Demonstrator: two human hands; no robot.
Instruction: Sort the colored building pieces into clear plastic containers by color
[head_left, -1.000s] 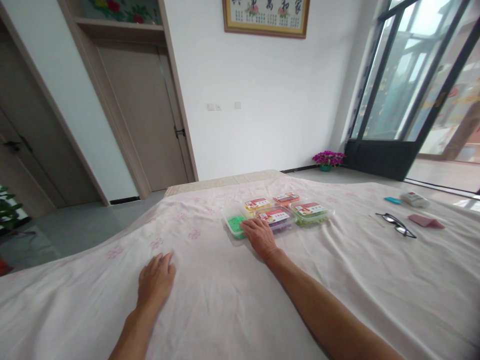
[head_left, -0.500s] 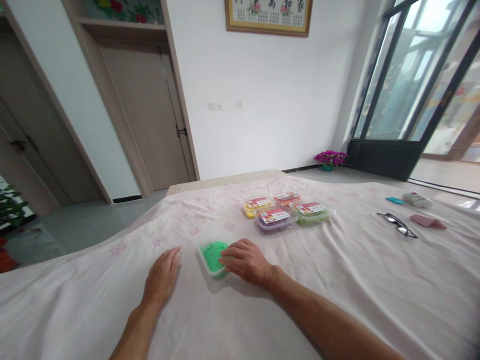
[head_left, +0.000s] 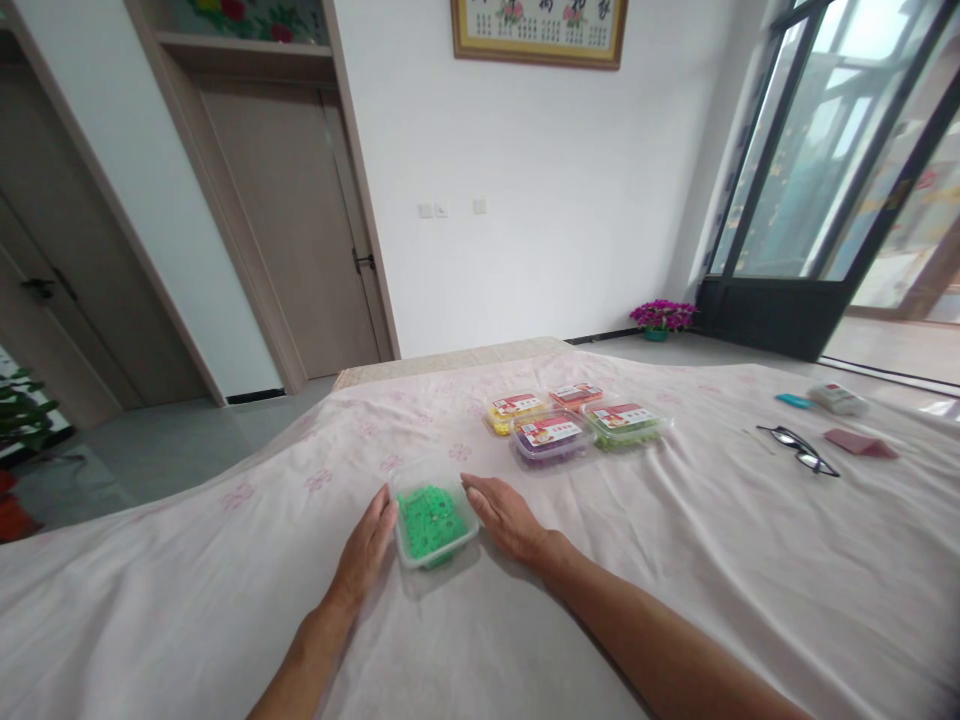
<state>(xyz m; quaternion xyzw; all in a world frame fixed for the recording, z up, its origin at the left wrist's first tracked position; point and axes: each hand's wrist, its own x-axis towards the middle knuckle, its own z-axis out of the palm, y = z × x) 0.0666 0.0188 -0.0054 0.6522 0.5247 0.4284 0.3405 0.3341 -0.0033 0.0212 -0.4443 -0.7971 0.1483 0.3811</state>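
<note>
A clear plastic box of bright green pieces (head_left: 433,521) lies without a lid on the pink flowered cloth (head_left: 675,560) in front of me. My left hand (head_left: 367,548) lies flat against the box's left side with its fingers stretched out. My right hand (head_left: 507,516) rests flat against its right side, fingers also extended. Neither hand is closed round the box. Behind it stands a cluster of lidded, labelled boxes: yellow (head_left: 513,410), orange (head_left: 574,395), purple (head_left: 551,438) and olive green (head_left: 627,424).
Black glasses (head_left: 799,448), a dark red wallet (head_left: 856,443), a white packet (head_left: 837,399) and a small teal item (head_left: 792,401) lie at the far right. Beyond the cloth's far edge are a grey floor, a door (head_left: 300,230) and a flower pot (head_left: 660,317).
My right hand dragged the green box from the cluster toward me, then shifted to its right side. My left hand moved right and now touches the box's left side.
</note>
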